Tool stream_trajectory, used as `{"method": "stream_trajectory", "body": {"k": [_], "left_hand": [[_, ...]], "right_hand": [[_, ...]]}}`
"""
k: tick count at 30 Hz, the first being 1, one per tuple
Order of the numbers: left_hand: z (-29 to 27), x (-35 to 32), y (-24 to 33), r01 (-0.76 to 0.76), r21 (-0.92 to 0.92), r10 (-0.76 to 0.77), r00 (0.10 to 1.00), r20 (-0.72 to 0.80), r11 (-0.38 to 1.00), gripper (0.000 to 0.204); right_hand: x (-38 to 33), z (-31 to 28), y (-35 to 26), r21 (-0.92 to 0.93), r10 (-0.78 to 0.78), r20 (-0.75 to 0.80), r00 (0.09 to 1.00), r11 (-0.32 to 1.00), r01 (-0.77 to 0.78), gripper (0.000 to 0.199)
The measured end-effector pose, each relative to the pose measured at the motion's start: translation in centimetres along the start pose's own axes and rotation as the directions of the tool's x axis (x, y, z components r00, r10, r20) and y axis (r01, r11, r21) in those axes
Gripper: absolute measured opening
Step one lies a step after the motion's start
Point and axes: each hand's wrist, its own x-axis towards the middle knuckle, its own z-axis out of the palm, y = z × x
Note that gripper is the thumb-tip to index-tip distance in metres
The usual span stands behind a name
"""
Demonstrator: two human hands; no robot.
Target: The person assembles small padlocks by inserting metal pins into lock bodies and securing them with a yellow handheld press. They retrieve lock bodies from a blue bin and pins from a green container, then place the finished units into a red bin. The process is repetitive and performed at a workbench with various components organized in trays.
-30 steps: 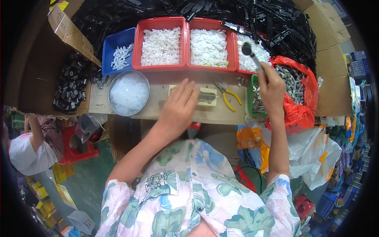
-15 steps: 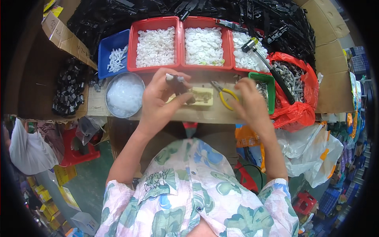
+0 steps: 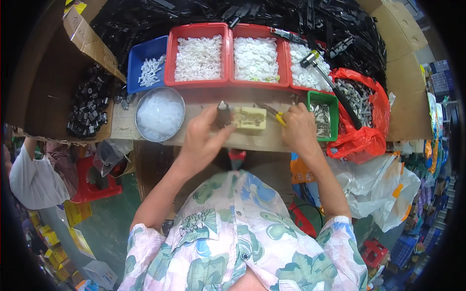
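My left hand (image 3: 206, 138) holds a small black part with a white tip (image 3: 223, 114) upright, just left of a pale yellow block fixture (image 3: 251, 119) on the wooden bench (image 3: 204, 99). My right hand (image 3: 298, 128) rests over yellow-handled pliers (image 3: 274, 115), to the right of the fixture and beside a small green bin (image 3: 323, 116) of metal pieces. A hammer (image 3: 330, 85) lies across the right red tray and the red bag.
Along the back stand a blue tray (image 3: 148, 65) and red trays (image 3: 199, 56) of white plastic parts. A round metal bowl (image 3: 160, 114) of clear pieces sits left. Black parts fill a cardboard box (image 3: 90, 104) on the left and heap behind. A red bag (image 3: 361, 138) hangs right.
My right hand left the hammer on the trays and came down onto the pliers. My left hand picked up the black part and stands it by the fixture.
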Motion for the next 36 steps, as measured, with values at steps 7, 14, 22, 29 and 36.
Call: {"method": "stream_trajectory", "body": {"k": [7,14,22,29,36], "left_hand": [[0.4,-0.9,-0.4,0.227,-0.101,-0.218,0.971,0.094,0.969,0.026],[1.4,-0.8,0.2,0.168,-0.03,-0.163,0.979,0.119,0.985,0.021],[0.9,-1.4,0.9,0.362,-0.141,-0.302,0.896,0.326,0.922,0.025],[-1.1,-2.1,0.1,0.823,-0.522,-0.081,0.549,0.832,0.223,0.042],[-2.2,-3.5,-0.6,0.801,-0.571,-0.058,0.588,0.806,0.18,0.046]], "right_hand": [[-0.5,-3.3,-3.0,0.332,-0.192,-0.187,0.963,0.911,0.246,0.029],[-1.2,-3.8,-4.2,0.438,-0.224,-0.091,0.97,0.866,0.241,0.027],[-2.7,-3.1,-4.0,0.476,-0.285,-0.008,0.959,0.842,0.254,0.014],[-4.2,-4.3,-4.7,0.526,-0.357,-0.048,0.933,0.785,0.327,0.017],[-3.8,-4.1,-6.0,0.49,-0.368,-0.038,0.929,0.803,0.338,0.023]]}}
